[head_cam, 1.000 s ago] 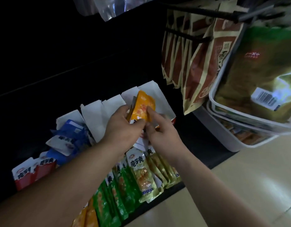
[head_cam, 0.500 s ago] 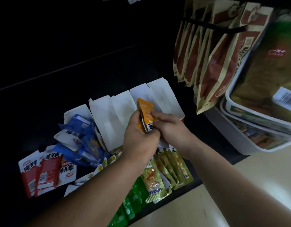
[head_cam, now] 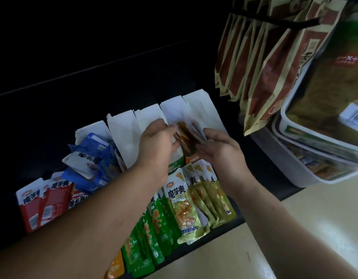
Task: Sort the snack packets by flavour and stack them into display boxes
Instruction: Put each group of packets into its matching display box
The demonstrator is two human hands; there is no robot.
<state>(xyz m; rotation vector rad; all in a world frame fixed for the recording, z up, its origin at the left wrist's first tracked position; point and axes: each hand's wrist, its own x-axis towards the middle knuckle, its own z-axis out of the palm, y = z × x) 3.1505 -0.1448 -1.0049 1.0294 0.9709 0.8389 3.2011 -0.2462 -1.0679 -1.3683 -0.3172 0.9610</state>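
Note:
Between my hands sits a small bunch of orange snack packets (head_cam: 186, 137), blurred, low over the white display boxes (head_cam: 202, 113) at the back of the dark shelf. My left hand (head_cam: 156, 146) holds the bunch from the left with its fingertips. My right hand (head_cam: 220, 150) cups it from the right. Below my hands lie rows of yellow-green packets (head_cam: 182, 202) and green packets (head_cam: 154, 224). Blue packets (head_cam: 89, 158) are heaped in the leftmost box. Red packets (head_cam: 43, 204) lie at the far left.
Brown paper bags (head_cam: 260, 67) hang from a black peg at the upper right. Stacked white plastic tubs (head_cam: 306, 164) stand on the shelf's right end. A few orange packets (head_cam: 115, 266) lie at the shelf's front edge. Beige floor shows at the lower right.
The orange packets stood upright between my hands before; now both hands have moved back and lowered them toward the white boxes. The camera tilted slightly downward.

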